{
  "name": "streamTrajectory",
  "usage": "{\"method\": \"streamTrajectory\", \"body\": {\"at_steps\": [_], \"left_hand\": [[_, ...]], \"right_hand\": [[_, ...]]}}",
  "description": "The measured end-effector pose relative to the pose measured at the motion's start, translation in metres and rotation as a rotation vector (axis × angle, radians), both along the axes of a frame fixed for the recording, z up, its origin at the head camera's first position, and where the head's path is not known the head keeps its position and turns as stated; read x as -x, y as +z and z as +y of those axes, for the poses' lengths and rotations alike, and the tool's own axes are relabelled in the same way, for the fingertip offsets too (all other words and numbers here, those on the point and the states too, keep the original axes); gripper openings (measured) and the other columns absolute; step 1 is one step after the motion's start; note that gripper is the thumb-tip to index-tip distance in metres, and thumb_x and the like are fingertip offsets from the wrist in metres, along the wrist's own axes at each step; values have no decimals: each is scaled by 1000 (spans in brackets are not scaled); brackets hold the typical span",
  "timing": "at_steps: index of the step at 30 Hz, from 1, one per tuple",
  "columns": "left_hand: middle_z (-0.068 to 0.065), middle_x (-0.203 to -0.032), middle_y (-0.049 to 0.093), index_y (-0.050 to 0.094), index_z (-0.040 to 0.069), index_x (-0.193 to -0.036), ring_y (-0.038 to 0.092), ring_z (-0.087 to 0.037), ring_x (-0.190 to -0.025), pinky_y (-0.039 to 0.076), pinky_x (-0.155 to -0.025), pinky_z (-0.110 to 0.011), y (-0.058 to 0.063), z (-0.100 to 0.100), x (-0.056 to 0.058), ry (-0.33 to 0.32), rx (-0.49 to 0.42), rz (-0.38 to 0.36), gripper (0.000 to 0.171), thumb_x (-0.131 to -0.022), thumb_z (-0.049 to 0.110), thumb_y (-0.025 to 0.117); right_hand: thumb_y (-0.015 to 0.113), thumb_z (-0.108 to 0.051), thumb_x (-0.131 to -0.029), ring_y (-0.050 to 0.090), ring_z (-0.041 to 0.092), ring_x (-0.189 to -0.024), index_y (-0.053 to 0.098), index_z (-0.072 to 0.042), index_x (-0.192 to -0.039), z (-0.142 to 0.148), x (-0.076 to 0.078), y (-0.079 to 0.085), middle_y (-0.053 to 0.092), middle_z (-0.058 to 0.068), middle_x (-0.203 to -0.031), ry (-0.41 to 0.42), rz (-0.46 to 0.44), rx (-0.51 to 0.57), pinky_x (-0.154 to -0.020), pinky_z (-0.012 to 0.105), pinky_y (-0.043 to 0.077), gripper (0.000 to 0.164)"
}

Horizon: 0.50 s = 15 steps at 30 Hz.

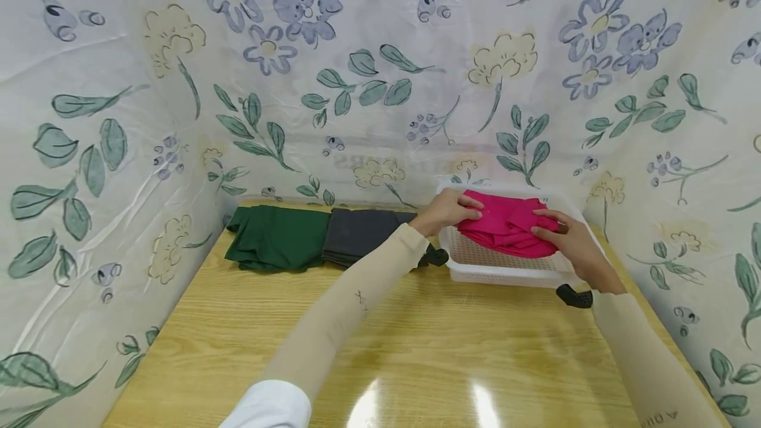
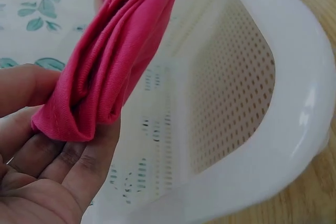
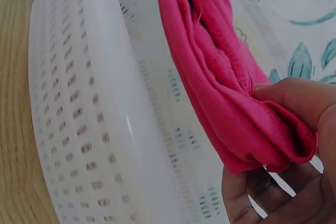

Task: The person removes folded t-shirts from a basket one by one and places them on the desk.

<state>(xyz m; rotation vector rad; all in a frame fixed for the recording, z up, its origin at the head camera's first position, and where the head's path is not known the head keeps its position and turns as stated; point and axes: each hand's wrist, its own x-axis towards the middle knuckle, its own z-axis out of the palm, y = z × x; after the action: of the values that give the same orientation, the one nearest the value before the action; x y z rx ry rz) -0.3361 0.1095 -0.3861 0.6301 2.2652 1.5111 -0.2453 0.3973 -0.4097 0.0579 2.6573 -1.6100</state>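
A folded bright pink cloth (image 1: 505, 224) is held by both hands over a white perforated plastic basket (image 1: 505, 275). My left hand (image 1: 447, 210) grips its left end, with the thumb on one face and the fingers underneath. On the opposite end, my right hand (image 1: 567, 238) pinches the layers between thumb and fingers. Several stacked folds of the cloth (image 2: 105, 72) show edge-on in the left wrist view. In the right wrist view the cloth (image 3: 220, 77) hangs tilted beside the basket's rim (image 3: 118, 61), above the inside of the basket.
Left of the basket lie a folded dark grey cloth (image 1: 362, 233) and a green cloth (image 1: 285, 236), side by side along the back of the wooden table (image 1: 380, 335). A floral sheet (image 1: 380, 84) encloses the back and sides. Small black pieces (image 1: 574, 296) sit near both wrists.
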Motion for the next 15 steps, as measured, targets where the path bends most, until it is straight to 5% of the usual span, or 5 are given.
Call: {"method": "streamTrajectory", "body": {"at_steps": [7, 15], "left_hand": [[-5, -134, 64, 78, 13, -122, 54, -12, -113, 46, -79, -23, 12, -19, -7, -33, 48, 72, 26, -97, 18, 75], [-2, -128, 68, 76, 14, -126, 57, -14, -119, 49, -80, -24, 18, -45, -13, -66, 40, 41, 30, -97, 18, 75]], "right_hand": [[69, -38, -100, 58, 10, -96, 46, -13, -155, -16, -7, 9, 48, 16, -141, 16, 26, 22, -81, 18, 50, 64], [70, -35, -100, 57, 13, -99, 48, -12, -153, -37, -12, 15, 44, 17, -146, 39, 60, 29, -81, 17, 51, 61]]}}
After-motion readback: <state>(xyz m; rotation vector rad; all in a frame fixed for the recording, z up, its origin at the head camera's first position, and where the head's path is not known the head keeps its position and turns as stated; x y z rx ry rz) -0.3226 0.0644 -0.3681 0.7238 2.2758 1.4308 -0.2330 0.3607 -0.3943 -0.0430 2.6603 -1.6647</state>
